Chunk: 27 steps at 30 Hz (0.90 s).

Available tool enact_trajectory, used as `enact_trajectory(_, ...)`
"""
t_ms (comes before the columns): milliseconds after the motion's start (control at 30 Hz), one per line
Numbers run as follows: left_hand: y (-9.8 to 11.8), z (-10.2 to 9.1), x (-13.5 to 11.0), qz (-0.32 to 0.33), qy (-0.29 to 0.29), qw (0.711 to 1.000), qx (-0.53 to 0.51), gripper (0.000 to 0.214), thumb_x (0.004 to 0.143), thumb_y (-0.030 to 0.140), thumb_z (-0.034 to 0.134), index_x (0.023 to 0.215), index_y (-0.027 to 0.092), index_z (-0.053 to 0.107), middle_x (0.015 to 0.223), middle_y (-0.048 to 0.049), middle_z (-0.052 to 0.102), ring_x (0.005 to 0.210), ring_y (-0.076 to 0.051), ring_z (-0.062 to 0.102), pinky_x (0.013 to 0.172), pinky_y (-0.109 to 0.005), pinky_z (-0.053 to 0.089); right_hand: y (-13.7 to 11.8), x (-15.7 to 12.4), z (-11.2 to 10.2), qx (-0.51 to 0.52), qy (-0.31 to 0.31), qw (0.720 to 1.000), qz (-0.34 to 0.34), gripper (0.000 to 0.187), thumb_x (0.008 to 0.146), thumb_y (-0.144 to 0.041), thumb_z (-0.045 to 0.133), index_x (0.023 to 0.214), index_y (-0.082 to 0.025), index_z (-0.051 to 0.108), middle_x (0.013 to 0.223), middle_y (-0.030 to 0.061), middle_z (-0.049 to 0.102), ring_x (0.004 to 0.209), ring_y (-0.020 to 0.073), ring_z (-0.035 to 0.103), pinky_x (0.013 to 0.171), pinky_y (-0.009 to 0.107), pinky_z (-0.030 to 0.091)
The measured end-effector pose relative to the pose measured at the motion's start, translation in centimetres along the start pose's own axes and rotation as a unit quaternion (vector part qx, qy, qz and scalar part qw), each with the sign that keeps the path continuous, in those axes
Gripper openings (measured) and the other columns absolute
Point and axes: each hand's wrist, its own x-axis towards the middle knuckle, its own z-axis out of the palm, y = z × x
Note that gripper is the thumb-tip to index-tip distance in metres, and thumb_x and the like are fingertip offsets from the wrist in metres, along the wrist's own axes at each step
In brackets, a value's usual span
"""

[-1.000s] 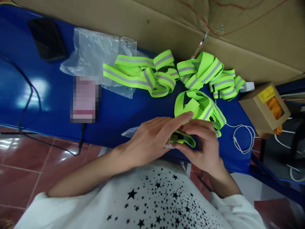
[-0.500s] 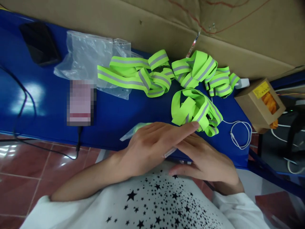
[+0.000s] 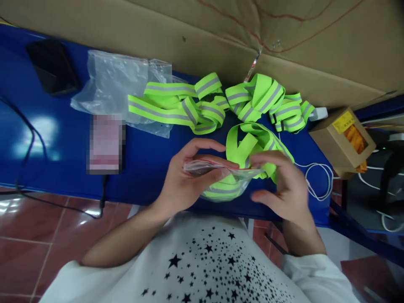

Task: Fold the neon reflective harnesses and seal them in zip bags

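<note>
My left hand grips a clear zip bag by its red-edged mouth, thumb in front and fingers behind. Inside the bag is a folded neon yellow-green strap with a grey reflective stripe. At the bag's right end, my right hand has its thumb and fingers apart; its fingertips are blurred near the bag's corner, and no hold on it shows. Just behind the bag lies a loose heap of the same reflective strap, partly covered by my right fingers.
More reflective straps lie along the back of the blue table. Empty clear bags and a black object are at the left, near a blurred-out phone-like item on a cable. A small cardboard box and coiled white cable sit right.
My hands were crossed over each other above the bag. They have drawn apart, the right one moving right, and the bag with the strap inside now shows between them.
</note>
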Motion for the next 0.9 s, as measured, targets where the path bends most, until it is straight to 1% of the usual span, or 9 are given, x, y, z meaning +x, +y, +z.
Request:
enact_trajectory(67,-0.3,0.1,0.4,-0.011,-0.025,1.000,-0.004,0.037,0.090,0.031,0.077,0.121,0.022,0.057,0.099,-0.0056,0.082,0.089,-0.024,0.080,0.073,-0.033,0.065,0.4,1.3,0.7,0.068,0.031,0.997,0.007,0.021,0.089,-0.033,0.079,0.108,-0.025,0.073,0.094,0.0021,0.076,0.084,0.0171,0.074,0.076,0.032,0.063)
enact_trajectory(133,-0.5,0.1,0.7,-0.024,-0.042,0.999,-0.022,0.042,0.089,0.030,0.078,0.125,0.022,0.057,0.113,-0.0083,0.080,0.102,-0.024,0.078,0.082,-0.033,0.064,0.9,2.0,1.3,0.132,0.036,0.989,0.051,0.008,0.091,-0.029,0.076,0.096,-0.023,0.074,0.085,0.0000,0.076,0.075,0.0132,0.073,0.067,0.025,0.060)
enact_trajectory(200,-0.9,-0.1,0.9,-0.048,-0.069,0.996,-0.029,0.042,0.087,0.030,0.080,0.125,0.021,0.062,0.121,-0.0088,0.078,0.108,-0.024,0.076,0.086,-0.031,0.063,1.5,2.2,1.6,0.200,0.016,0.974,0.105,0.011,0.090,-0.031,0.077,0.094,-0.021,0.075,0.082,0.0007,0.077,0.072,0.0129,0.073,0.064,0.024,0.060)
enact_trajectory(267,-1.3,-0.3,0.9,-0.080,-0.094,0.992,-0.005,0.032,0.089,0.033,0.079,0.116,0.019,0.071,0.113,-0.0070,0.080,0.100,-0.021,0.077,0.080,-0.027,0.061,2.0,2.0,1.6,0.258,-0.017,0.956,0.141,0.015,0.089,-0.032,0.078,0.096,-0.019,0.075,0.083,0.0014,0.077,0.071,0.0129,0.074,0.065,0.023,0.062)
enact_trajectory(333,-1.8,-0.5,0.7,-0.104,-0.096,0.990,0.024,0.024,0.091,0.036,0.075,0.107,0.018,0.077,0.100,-0.0053,0.082,0.089,-0.019,0.077,0.074,-0.025,0.059,2.4,1.9,1.6,0.284,-0.040,0.945,0.159,0.016,0.088,-0.031,0.079,0.097,-0.018,0.075,0.085,0.0016,0.078,0.072,0.0124,0.075,0.067,0.023,0.062)
enact_trajectory(500,-2.5,-0.7,0.2,-0.094,-0.021,0.995,0.034,0.022,0.092,0.038,0.074,0.105,0.020,0.081,0.105,-0.0048,0.082,0.094,-0.020,0.076,0.079,-0.026,0.059,2.9,2.0,1.5,0.269,-0.026,0.948,0.170,0.010,0.088,-0.026,0.079,0.091,-0.018,0.074,0.079,-0.0008,0.076,0.069,0.0097,0.072,0.064,0.019,0.058)
enact_trajectory(600,-2.8,-1.1,-0.2,-0.076,0.009,0.995,0.060,0.021,0.091,0.039,0.075,0.099,0.022,0.083,0.097,-0.0030,0.082,0.087,-0.020,0.076,0.073,-0.027,0.060,2.8,2.0,1.4,0.244,-0.009,0.957,0.158,0.008,0.091,-0.027,0.076,0.090,-0.019,0.074,0.079,-0.0010,0.075,0.068,0.0093,0.070,0.061,0.019,0.055)
enact_trajectory(733,-3.0,-1.7,-0.5,-0.065,0.012,0.995,0.069,0.017,0.091,0.039,0.075,0.095,0.025,0.084,0.088,0.0004,0.082,0.075,-0.017,0.074,0.064,-0.025,0.059,2.4,1.9,1.5,0.173,0.005,0.978,0.115,0.008,0.091,-0.024,0.074,0.086,-0.019,0.071,0.079,-0.0016,0.073,0.069,0.0090,0.066,0.060,0.019,0.050)
enact_trajectory(900,-3.0,-1.7,-0.5,-0.055,-0.006,0.997,0.046,0.021,0.091,0.039,0.075,0.101,0.023,0.085,0.093,-0.0020,0.083,0.078,-0.017,0.076,0.067,-0.022,0.060,2.3,1.8,1.9,0.139,0.020,0.987,0.081,0.015,0.093,-0.022,0.071,0.081,-0.019,0.063,0.073,-0.0024,0.067,0.063,0.0080,0.058,0.057,0.021,0.046)
